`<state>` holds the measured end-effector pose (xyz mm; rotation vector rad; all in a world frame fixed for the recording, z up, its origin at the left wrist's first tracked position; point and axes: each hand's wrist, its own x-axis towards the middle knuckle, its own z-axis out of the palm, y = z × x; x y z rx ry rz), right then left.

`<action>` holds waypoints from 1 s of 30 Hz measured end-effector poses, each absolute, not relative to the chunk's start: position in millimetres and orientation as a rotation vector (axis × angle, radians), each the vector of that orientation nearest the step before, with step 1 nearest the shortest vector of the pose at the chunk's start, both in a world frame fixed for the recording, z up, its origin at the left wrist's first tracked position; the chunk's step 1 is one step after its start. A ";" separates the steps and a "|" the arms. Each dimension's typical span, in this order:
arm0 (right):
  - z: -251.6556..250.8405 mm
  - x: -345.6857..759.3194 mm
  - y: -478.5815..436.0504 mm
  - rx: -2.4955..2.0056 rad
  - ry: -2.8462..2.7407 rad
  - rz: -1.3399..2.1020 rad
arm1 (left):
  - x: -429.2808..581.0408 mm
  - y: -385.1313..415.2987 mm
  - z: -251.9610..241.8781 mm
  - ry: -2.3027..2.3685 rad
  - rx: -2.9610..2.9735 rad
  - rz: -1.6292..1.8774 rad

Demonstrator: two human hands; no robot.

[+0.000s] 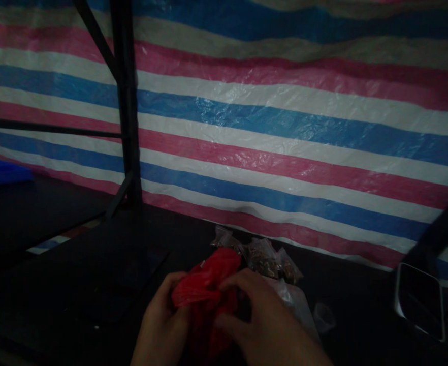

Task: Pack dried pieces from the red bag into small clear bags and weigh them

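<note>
A thin, crumpled red plastic bag point(211, 282) is held between my two hands, low in the middle of the head view. My left hand point(165, 315) grips its left edge, thumb in front and fingers behind. On the other side my right hand point(252, 305) is curled at the bag, forefinger and thumb bent against the red plastic. What the bag contains, if anything, is hidden. Just beyond the hands lie several small clear zip bags point(264, 256) filled with small brownish pieces. A pale, flat clear plastic bag point(294, 300) lies partly behind my right hand.
A small translucent cup point(323, 318) stands on the dark table point(357, 305). To the right, a phone point(420, 300) leans on a dark support. A black metal post point(127, 112) rises at the left before a striped plastic sheet point(285, 127). Blue material point(3, 171) lies far left.
</note>
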<state>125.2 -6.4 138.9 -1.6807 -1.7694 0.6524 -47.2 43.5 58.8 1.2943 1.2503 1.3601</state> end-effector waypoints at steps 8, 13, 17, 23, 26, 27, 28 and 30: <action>103.5 113.6 14.9 -1.813 -1.909 0.427 | -65.2 54.3 37.8 1.438 1.224 1.380; 106.2 120.9 16.3 -1.736 -1.880 0.258 | -76.7 60.8 31.8 1.531 2.418 1.424; 108.7 117.7 10.3 -1.759 -1.864 0.297 | -77.3 60.9 31.0 1.303 2.880 1.029; 109.6 119.1 5.5 -1.835 -1.909 0.342 | -68.3 55.6 27.4 1.523 2.631 0.928; 113.5 119.9 7.2 -1.647 -1.954 0.329 | -66.9 53.2 28.3 1.461 2.522 0.936; 115.3 120.5 7.9 -1.599 -1.964 0.330 | -68.0 52.9 29.1 1.443 2.490 0.958; 117.1 121.2 8.6 -1.563 -1.964 0.334 | -69.9 52.8 30.1 1.425 2.464 0.995; 121.1 123.3 9.6 -1.507 -1.937 0.327 | -75.3 52.9 33.1 1.423 2.411 1.097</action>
